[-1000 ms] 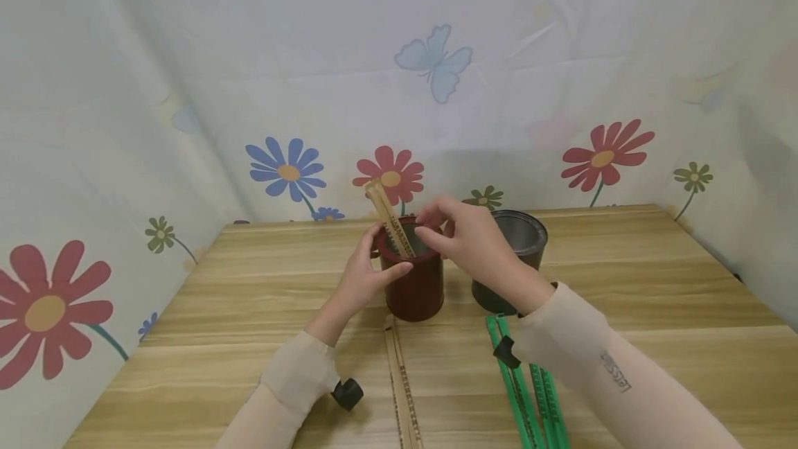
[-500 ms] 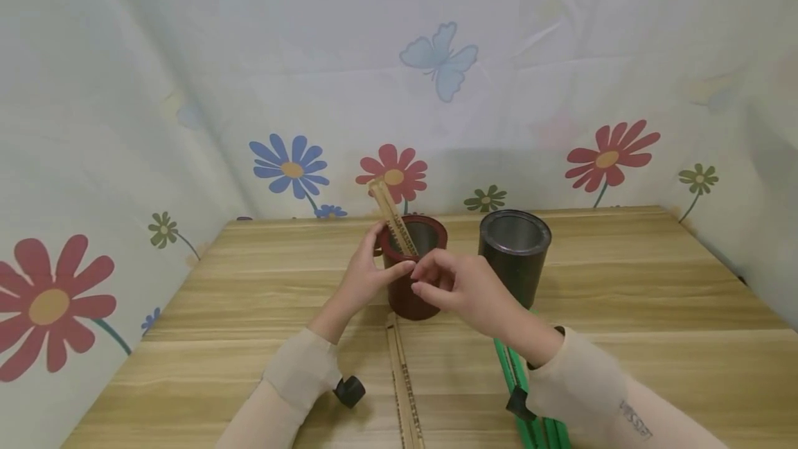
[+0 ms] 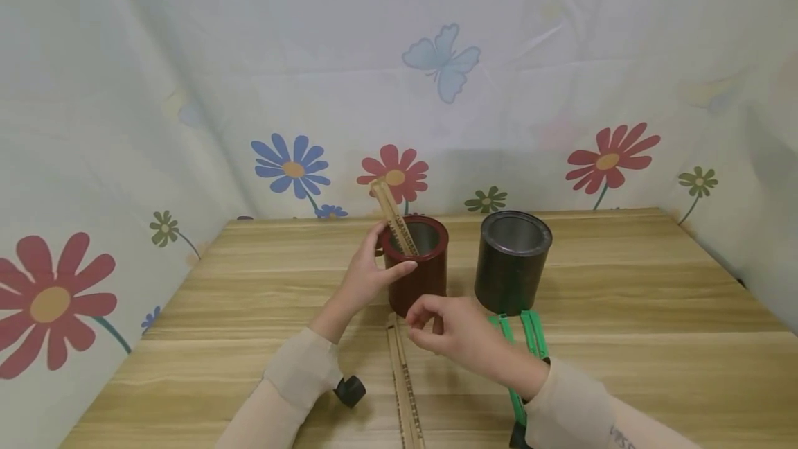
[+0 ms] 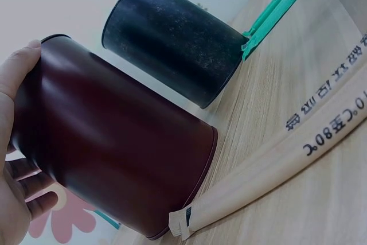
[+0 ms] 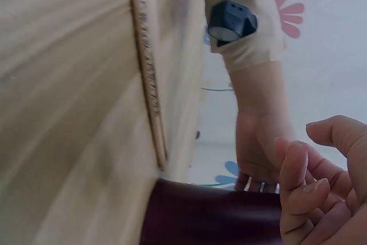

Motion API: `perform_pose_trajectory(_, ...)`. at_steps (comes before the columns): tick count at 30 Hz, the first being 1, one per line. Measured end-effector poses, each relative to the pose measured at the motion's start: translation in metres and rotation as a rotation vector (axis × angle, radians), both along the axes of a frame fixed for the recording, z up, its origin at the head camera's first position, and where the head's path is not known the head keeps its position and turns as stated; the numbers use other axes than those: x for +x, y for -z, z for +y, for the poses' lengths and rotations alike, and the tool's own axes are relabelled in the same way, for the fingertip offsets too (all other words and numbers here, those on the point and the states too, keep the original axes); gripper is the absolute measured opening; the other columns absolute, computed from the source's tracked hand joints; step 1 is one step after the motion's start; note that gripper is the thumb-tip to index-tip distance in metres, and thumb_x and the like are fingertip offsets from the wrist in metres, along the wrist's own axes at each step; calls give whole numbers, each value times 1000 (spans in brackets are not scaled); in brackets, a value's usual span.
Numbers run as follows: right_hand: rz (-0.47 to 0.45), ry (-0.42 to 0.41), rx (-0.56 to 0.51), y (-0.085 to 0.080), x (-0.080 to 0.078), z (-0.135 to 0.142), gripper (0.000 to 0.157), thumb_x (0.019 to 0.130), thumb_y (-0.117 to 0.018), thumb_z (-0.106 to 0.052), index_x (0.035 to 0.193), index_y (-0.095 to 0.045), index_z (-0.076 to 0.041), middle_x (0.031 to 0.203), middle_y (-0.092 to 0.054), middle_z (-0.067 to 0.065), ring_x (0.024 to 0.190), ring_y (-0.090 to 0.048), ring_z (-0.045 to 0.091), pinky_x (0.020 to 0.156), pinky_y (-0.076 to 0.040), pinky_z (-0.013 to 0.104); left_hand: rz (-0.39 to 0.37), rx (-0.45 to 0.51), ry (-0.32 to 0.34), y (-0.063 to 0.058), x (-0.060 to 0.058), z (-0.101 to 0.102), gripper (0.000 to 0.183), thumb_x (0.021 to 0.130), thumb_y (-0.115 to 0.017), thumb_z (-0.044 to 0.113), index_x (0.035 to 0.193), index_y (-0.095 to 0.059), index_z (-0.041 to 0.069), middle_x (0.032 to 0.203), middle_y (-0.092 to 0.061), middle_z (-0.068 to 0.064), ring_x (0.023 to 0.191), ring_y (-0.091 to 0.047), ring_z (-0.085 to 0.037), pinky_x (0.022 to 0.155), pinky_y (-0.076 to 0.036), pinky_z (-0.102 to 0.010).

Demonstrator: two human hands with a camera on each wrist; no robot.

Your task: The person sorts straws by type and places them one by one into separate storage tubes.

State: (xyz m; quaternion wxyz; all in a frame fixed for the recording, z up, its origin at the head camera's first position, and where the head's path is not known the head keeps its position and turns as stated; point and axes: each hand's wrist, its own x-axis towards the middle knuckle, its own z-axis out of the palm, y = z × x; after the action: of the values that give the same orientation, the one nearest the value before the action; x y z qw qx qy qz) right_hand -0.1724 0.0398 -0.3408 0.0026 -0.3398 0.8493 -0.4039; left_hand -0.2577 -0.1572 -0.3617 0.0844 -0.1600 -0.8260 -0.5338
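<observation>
My left hand (image 3: 361, 281) holds a dark red can (image 3: 419, 288) by its side, thumb across the front near the rim and fingers round the back. Out of the can lean straws in tan paper wrappers (image 3: 391, 217), tilted left. My right hand (image 3: 460, 337) holds nothing; its fingers are loosely bent, thumb apart from the fingertips. It hovers in front of the can, beside more tan-wrapped straws (image 3: 405, 383) lying lengthwise on the table. In the left wrist view, print runs along a tan wrapper (image 4: 275, 167) whose end lies right at the can's base.
A black can (image 3: 511, 276) stands right of the red one. Green-wrapped straws (image 3: 534, 333) lie in front of it, partly hidden by my right arm. Behind the wooden table (image 3: 623, 276) hangs a flowered cloth (image 3: 530, 102).
My right hand has come away from the red can's mouth, down and toward me, to above the table by the tan straws. The left hand keeps its hold on the can.
</observation>
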Motion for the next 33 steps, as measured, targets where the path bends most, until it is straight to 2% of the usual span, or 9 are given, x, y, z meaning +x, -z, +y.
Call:
perform_pose_trajectory(5, 9, -24, 11, 12, 1, -4, 4, 87, -66, -15, 90, -66, -12, 80, -68, -3, 51, -43, -1, 49, -41, 16, 8, -8, 5, 1, -1, -1, 88, 79, -78, 34, 149, -28, 13, 141, -48, -9, 127, -46, -29, 107, -37, -53)
perform_pose_trajectory(10, -31, -44, 53, 24, 3, -9, 4, 85, -67, -15, 89, -66, -14, 78, -67, -5, 50, -42, -5, 49, -39, 15, 17, -10, 6, 2, -2, -2, 89, 79, -78, 34, 149, -27, 12, 141, -48, -10, 127, -46, -30, 107, -37, -54)
perform_pose_trajectory(18, -60, -14, 127, 38, 2, -13, 6, 83, -69, -14, 81, -65, -17, 73, -65, -8, 59, -46, -4, 59, -41, 17, 14, -17, 5, 3, -3, -1, 91, 78, -78, 38, 149, -28, 12, 142, -48, -10, 128, -46, -29, 107, -38, -50)
perform_pose_trajectory(23, -45, 19, 196, 43, -1, -16, 8, 82, -70, -14, 77, -65, -17, 67, -62, -10, 60, -48, -2, 58, -42, 18, 4, -9, 6, 0, -1, -1, 91, 79, -78, 37, 150, -28, 12, 143, -47, -10, 128, -46, -29, 108, -37, -51)
perform_pose_trajectory(33, 30, 87, 362, 42, -2, -25, 14, 76, -70, -18, 67, -59, -17, 56, -50, -10, 52, -42, 3, 50, -36, 19, 3, -13, -11, 1, -1, 0, 90, 79, -78, 35, 150, -27, 13, 144, -46, -10, 128, -46, -29, 108, -37, -51)
